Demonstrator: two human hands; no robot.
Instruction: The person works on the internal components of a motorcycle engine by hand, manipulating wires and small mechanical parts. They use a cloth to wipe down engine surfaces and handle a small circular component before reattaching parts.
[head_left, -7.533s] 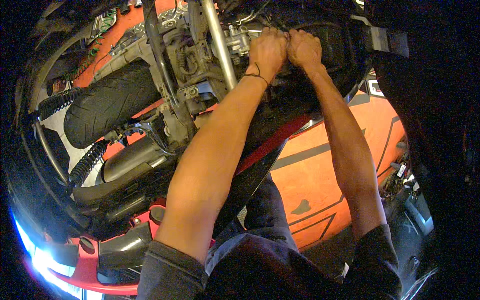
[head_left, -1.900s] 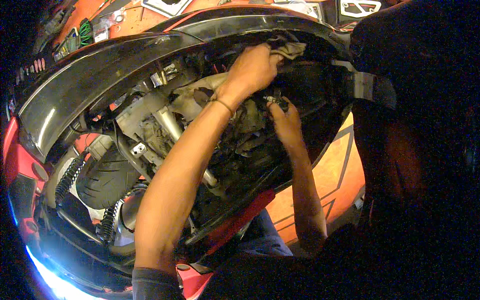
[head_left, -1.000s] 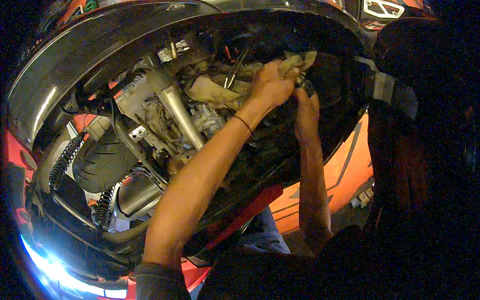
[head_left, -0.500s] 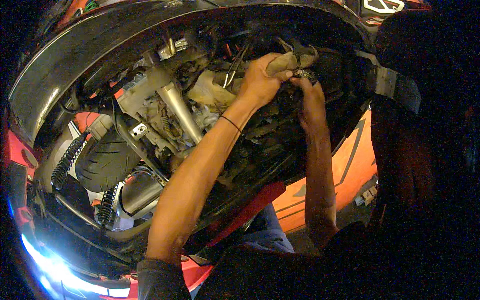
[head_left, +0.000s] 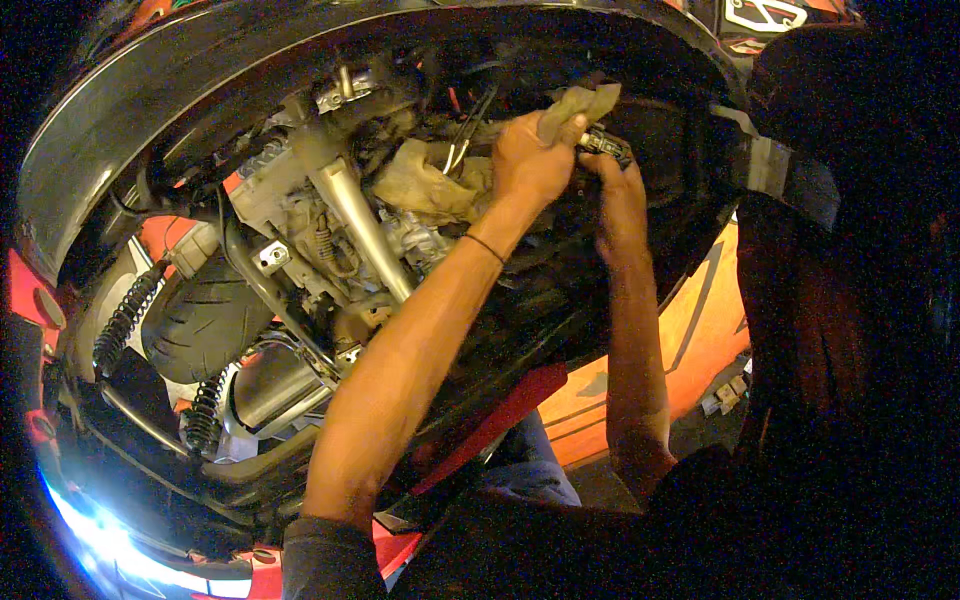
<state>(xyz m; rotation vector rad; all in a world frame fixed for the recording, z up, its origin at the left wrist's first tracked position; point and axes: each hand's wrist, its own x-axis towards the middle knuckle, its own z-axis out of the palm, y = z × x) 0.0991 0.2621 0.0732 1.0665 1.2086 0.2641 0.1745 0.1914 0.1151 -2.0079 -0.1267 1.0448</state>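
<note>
My left hand (head_left: 535, 165) is closed around a crumpled tan cloth (head_left: 592, 104), its wrist banded by a thin dark cord. Close beside it, the fingers of my right hand (head_left: 617, 190) grip a small metallic part (head_left: 606, 146) with a dark, detailed body. The part's left end meets the cloth and the left fingertips; its exact kind is unclear. Both hands are over the opened body of a scooter. Another crumpled tan cloth (head_left: 425, 180) lies among the engine parts, left of my left hand.
A silver tube (head_left: 362, 222) crosses the engine bay. Toward the left are coil springs (head_left: 128, 318), a black tyre (head_left: 205, 325) and a dark canister (head_left: 275, 385). A curved black body rim (head_left: 85, 170) surrounds the opening. An orange panel (head_left: 690, 330) shows beyond my right forearm.
The cloth in my left hand has bunched up and shifted slightly, uncovering more of the small metallic part. My left hand has moved a little to the right and down.
</note>
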